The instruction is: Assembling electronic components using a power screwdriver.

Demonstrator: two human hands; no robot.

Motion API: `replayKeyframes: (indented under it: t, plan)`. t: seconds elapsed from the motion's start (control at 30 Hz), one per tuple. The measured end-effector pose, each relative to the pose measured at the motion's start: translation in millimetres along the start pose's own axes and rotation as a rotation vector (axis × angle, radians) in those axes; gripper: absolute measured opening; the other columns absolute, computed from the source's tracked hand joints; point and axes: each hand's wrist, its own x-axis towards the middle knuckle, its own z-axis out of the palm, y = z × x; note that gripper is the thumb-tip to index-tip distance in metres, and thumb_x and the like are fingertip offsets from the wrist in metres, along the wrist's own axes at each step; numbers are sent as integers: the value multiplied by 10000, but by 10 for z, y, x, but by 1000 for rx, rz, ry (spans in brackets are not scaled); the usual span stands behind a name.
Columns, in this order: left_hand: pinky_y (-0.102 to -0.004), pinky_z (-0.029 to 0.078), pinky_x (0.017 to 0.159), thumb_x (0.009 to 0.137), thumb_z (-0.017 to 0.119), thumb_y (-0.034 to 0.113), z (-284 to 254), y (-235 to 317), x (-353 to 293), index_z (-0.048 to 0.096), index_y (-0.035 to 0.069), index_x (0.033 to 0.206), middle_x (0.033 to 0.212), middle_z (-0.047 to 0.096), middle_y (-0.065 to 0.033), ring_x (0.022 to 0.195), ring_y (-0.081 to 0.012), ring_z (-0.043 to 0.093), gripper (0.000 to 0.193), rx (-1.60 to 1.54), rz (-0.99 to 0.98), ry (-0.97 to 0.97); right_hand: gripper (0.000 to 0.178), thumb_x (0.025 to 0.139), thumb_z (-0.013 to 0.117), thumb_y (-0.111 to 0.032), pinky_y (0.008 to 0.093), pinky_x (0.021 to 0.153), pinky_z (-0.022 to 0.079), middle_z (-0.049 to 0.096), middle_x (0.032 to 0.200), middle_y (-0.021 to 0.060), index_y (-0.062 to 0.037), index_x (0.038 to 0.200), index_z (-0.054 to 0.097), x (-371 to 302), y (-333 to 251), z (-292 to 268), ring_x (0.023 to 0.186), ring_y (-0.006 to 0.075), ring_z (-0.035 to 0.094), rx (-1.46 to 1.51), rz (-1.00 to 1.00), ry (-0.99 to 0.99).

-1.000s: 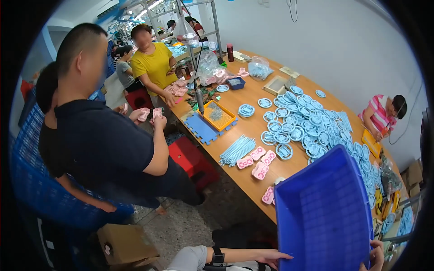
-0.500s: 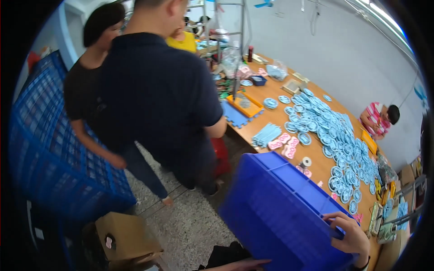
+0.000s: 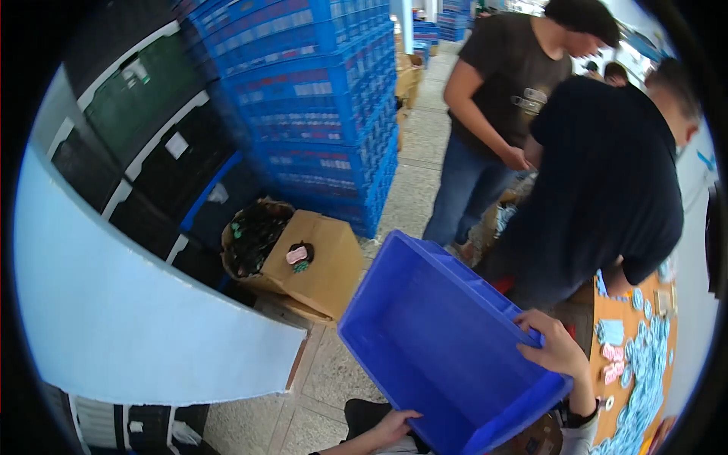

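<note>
A deep blue plastic bin [image 3: 447,326] with nothing in it is tilted in front of me, its open side toward me. My right hand [image 3: 555,345] grips the bin's right rim, fingers hooked over the edge. At the near lower edge, my left hand [image 3: 396,426] holds the bin with the thumb laid on the rim; its other fingers are hidden. Just past the bin's far left corner stands a brown cardboard box [image 3: 322,262] with a small pink and dark piece [image 3: 298,255] on top.
Stacked blue crates [image 3: 303,98] rise behind the box. Two people stand ahead, one in a navy shirt [image 3: 607,174] bending at the wooden table [image 3: 607,413], which carries piles of light blue pieces [image 3: 641,387]. Dark bins [image 3: 182,144] line the left, beside a pale blue partition [image 3: 136,303].
My view has swung left, away from the table toward the crates and box. The bin has turned so that its inside shows. Both hands still hold it.
</note>
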Motion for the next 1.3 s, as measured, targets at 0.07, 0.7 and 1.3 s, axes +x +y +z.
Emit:
replayKeyframes:
  t: [0.07,0.7,1.3]
  plan:
    - [-333,460,863,714,615,-19,-204,328,17,557,-20,1048,1011,604,-106,955,-221,573,339,-127,100,117,213,691,646,-9,339,841,441,561,1051,173,15,836,493,515,-16,126,981,314,561,25,-72,-53]
    - [-440,518,736,592,573,-38,-2133,5022,57,519,6,862,878,538,-141,820,-285,549,279,-198,574,657,396,750,589,115,272,811,492,553,1136,75,30,1128,505,2042,1633,2023,1068,203,576,710,376,382]
    - [-341,456,783,698,712,12,-3094,6404,85,505,-2,1050,956,530,-98,859,-194,505,409,1042,629,402,275,640,626,-205,397,800,489,650,867,172,-104,893,666,-1308,696,6302,875,332,624,318,1814,670]
